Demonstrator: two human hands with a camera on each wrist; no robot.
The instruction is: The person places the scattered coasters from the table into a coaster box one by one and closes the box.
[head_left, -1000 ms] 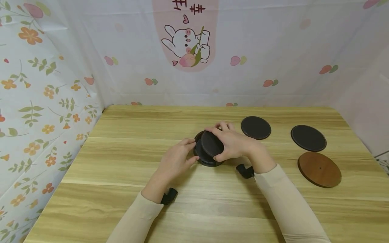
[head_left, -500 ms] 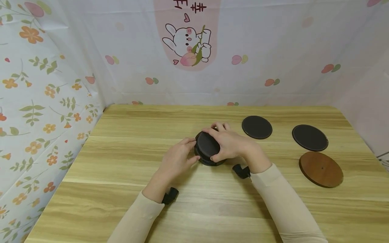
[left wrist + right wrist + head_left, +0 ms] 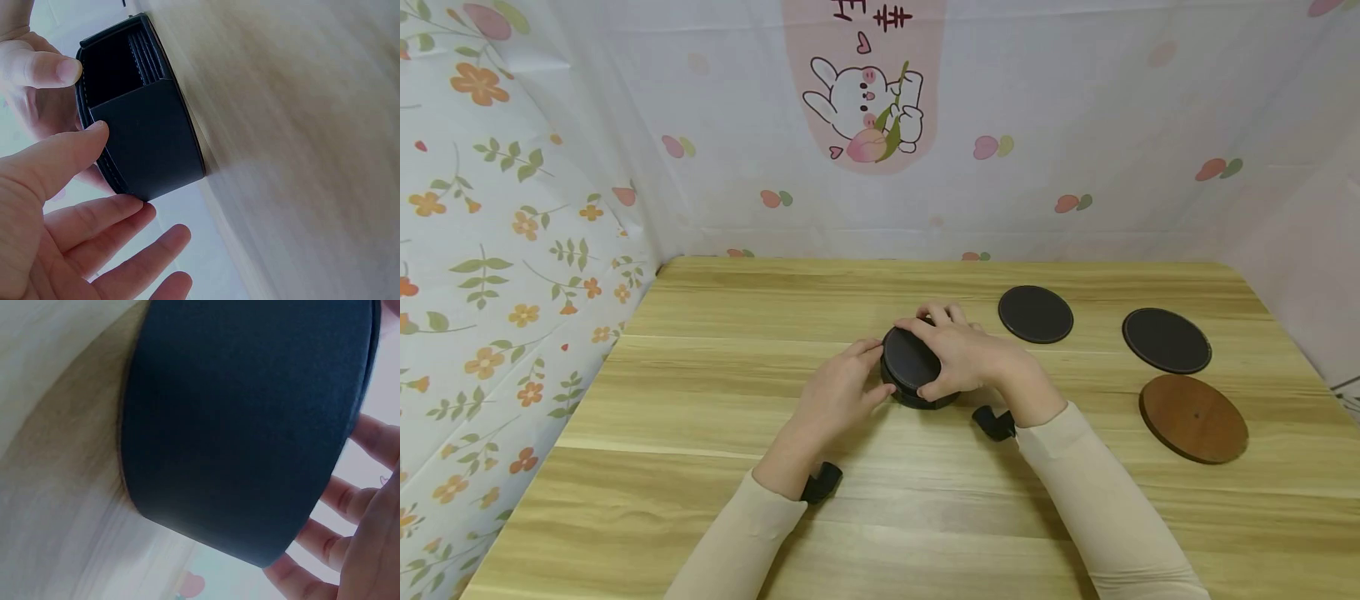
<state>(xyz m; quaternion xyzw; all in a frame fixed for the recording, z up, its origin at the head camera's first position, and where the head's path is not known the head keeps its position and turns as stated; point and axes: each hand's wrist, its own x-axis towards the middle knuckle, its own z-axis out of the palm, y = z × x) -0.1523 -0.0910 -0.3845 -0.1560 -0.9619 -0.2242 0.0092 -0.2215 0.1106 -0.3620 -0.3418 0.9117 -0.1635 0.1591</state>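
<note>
A round black coaster holder (image 3: pixel 934 404) with stitched edges stands on the wooden table. Through its side gap in the left wrist view, several coasters (image 3: pixel 145 57) are stacked at the bottom, with dark space above them. One more black coaster (image 3: pixel 912 358) lies across the top at the rim, and my right hand (image 3: pixel 966 354) grips its edge between thumb and fingers from the right. My left hand (image 3: pixel 835 396) holds the holder from the left, thumb and index fingertip on its upper edge, the other fingers spread. The holder's far side is hidden by the right hand.
Two black coasters (image 3: pixel 1036 314) (image 3: pixel 1167 340) lie flat at the back right. A brown round wooden disc (image 3: pixel 1193 418) lies in front of the right one. Patterned cloth (image 3: pixel 715 183) hangs along the table's back and left sides.
The right hand has moved slightly left, and the tilted coaster it grips has been lowered flatter over the holder's top. The left hand has stayed at the holder's left side.
</note>
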